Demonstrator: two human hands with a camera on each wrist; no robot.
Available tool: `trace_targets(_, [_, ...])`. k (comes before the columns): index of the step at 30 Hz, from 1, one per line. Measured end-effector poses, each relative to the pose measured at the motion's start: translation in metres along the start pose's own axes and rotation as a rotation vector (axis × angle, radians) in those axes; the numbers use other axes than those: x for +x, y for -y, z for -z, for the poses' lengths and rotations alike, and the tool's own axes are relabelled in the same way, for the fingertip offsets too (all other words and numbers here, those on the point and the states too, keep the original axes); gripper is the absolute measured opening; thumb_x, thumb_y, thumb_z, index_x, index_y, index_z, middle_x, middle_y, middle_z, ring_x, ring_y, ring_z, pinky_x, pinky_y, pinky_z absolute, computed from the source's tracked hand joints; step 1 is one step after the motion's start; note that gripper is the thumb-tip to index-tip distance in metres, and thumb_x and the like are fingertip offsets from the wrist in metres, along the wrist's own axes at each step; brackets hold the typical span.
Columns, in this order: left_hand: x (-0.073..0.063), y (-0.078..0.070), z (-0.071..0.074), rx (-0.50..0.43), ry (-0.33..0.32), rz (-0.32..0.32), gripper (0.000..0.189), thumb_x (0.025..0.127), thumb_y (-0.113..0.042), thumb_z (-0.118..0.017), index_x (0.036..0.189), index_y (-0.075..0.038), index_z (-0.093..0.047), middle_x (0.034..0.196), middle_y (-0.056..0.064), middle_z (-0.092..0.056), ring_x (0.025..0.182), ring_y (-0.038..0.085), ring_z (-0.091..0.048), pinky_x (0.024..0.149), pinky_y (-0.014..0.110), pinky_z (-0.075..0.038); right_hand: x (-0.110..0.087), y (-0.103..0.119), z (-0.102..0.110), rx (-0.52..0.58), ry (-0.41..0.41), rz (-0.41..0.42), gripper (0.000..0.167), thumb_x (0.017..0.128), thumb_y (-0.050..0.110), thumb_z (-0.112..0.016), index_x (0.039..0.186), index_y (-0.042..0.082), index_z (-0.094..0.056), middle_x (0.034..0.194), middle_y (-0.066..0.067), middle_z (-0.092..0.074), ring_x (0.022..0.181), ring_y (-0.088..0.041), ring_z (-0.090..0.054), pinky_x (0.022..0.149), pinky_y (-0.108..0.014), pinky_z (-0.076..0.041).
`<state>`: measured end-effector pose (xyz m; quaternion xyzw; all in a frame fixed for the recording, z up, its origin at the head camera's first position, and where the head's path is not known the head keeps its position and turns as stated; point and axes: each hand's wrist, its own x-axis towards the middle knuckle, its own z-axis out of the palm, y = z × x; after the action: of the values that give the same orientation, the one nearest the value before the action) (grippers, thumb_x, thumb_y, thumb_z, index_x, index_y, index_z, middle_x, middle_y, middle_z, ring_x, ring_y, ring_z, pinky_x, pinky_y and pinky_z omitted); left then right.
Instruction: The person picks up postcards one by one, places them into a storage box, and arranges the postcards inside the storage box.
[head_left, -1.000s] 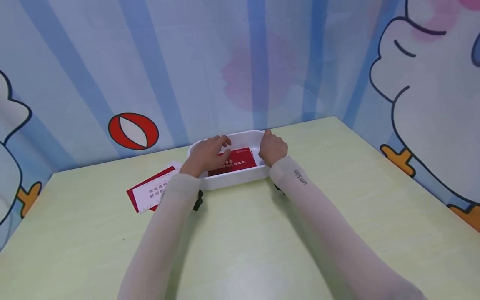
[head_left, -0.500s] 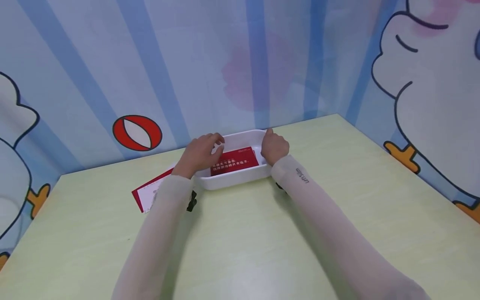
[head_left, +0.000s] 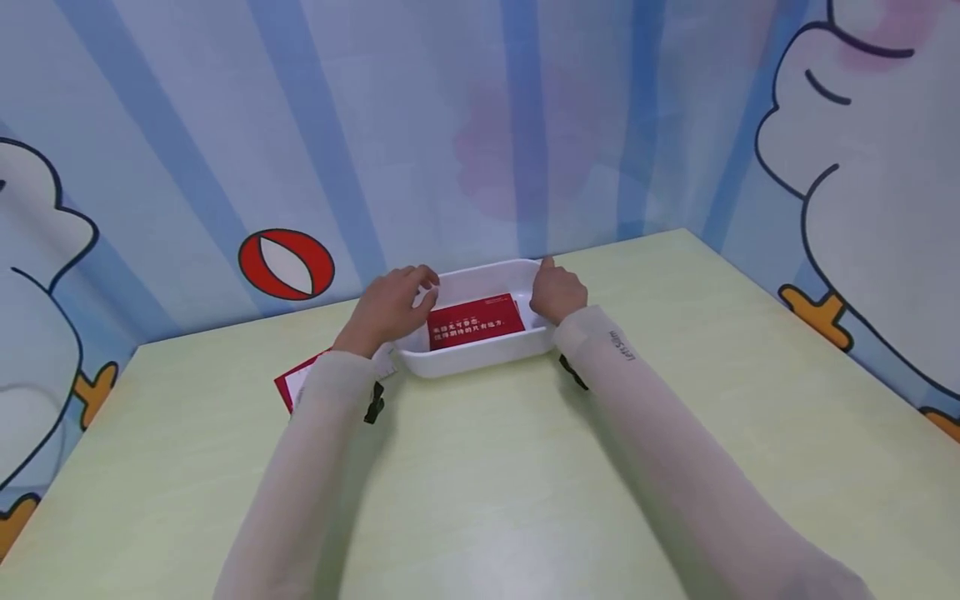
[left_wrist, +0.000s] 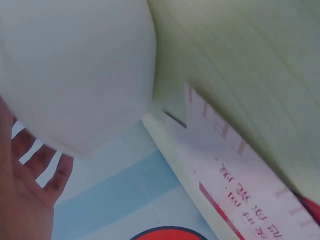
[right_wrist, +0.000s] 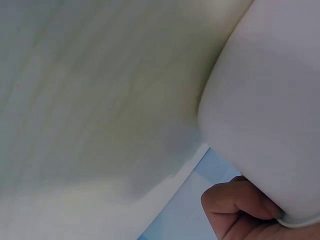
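Observation:
A white plastic tray (head_left: 480,357) stands near the table's back edge, with a red card (head_left: 477,321) bearing white lettering inside it. At its right end my right hand (head_left: 558,292) grips the rim; the right wrist view shows its curled fingers (right_wrist: 232,197) under the edge. My left hand (head_left: 388,307) hovers at the tray's left end, its fingers spread and slightly bent, not closed on the rim. Left of the tray, partly covered by my left forearm, lie a white card (left_wrist: 235,165) with red print and red cards (head_left: 288,383) beneath it.
The pale wooden table (head_left: 480,467) reaches toward me. A blue striped curtain (head_left: 420,125) with cartoon prints hangs directly behind its back edge and along the right side. A dark wrist strap (head_left: 374,404) shows below my left sleeve.
My left hand has drawn back leftward from over the red card to the tray's left end, uncovering more of the card. The right hand keeps its hold. The view has shifted slightly.

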<state>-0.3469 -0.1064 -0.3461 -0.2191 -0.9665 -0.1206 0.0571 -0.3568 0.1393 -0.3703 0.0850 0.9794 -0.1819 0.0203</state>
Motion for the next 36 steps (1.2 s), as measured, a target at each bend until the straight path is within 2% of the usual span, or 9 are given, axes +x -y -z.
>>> trace_targets(5, [0.0, 0.001, 0.004, -0.01, -0.031, 0.0, 0.034, 0.099, -0.028, -0.055, 0.131, -0.016, -0.056, 0.13, 0.007, -0.062, 0.117, 0.028, -0.058, 0.11, 0.054, -0.043, 0.001, -0.005, 0.004, 0.034, 0.019, -0.01, 0.061, 0.095, 0.017, -0.057, 0.149, 0.002, -0.031, 0.132, -0.021, -0.059, 0.113, -0.033, -0.064, 0.098, -0.048, -0.055])
trace_targets(12, [-0.007, 0.008, 0.002, 0.017, -0.051, -0.004, 0.034, 0.095, -0.018, -0.057, 0.129, -0.011, -0.057, 0.124, 0.011, -0.065, 0.106, 0.027, -0.059, 0.102, 0.051, -0.048, 0.0, -0.007, 0.005, 0.045, 0.065, 0.0, 0.065, 0.095, 0.022, -0.057, 0.15, 0.001, -0.029, 0.135, -0.021, -0.056, 0.117, -0.033, -0.06, 0.101, -0.048, -0.052])
trace_targets(19, [-0.011, 0.011, 0.007, 0.03, -0.113, 0.021, 0.033, 0.094, -0.017, -0.061, 0.126, -0.013, -0.058, 0.121, 0.009, -0.066, 0.101, 0.025, -0.06, 0.102, 0.05, -0.047, 0.004, -0.005, 0.007, 0.015, 0.043, -0.001, 0.057, 0.093, 0.028, -0.059, 0.142, 0.004, -0.041, 0.133, -0.017, -0.059, 0.114, -0.032, -0.06, 0.101, -0.049, -0.051])
trace_targets(28, [-0.016, 0.017, 0.012, 0.051, -0.145, 0.07, 0.036, 0.094, -0.018, -0.06, 0.129, -0.013, -0.056, 0.126, 0.01, -0.064, 0.109, 0.028, -0.059, 0.104, 0.051, -0.047, 0.004, -0.003, 0.002, -0.031, 0.02, 0.007, 0.072, 0.091, 0.03, -0.063, 0.15, 0.004, -0.03, 0.127, -0.017, -0.062, 0.109, -0.031, -0.063, 0.1, -0.047, -0.052])
trace_targets(32, [-0.02, 0.024, 0.013, 0.039, -0.139, 0.117, 0.042, 0.096, -0.019, -0.056, 0.136, -0.01, -0.048, 0.133, 0.013, -0.059, 0.117, 0.032, -0.056, 0.103, 0.053, -0.049, 0.003, -0.003, 0.0, -0.037, -0.008, 0.027, 0.071, 0.089, 0.028, -0.067, 0.147, 0.005, -0.033, 0.124, -0.017, -0.063, 0.109, -0.032, -0.065, 0.099, -0.048, -0.053])
trace_targets(36, [-0.023, 0.031, 0.016, 0.034, -0.124, 0.139, 0.042, 0.098, -0.019, -0.052, 0.138, -0.007, -0.045, 0.134, 0.017, -0.056, 0.119, 0.034, -0.056, 0.099, 0.054, -0.052, 0.001, -0.004, -0.002, -0.051, -0.03, 0.035, 0.07, 0.087, 0.028, -0.07, 0.144, 0.004, -0.037, 0.123, -0.017, -0.065, 0.108, -0.031, -0.066, 0.098, -0.048, -0.054])
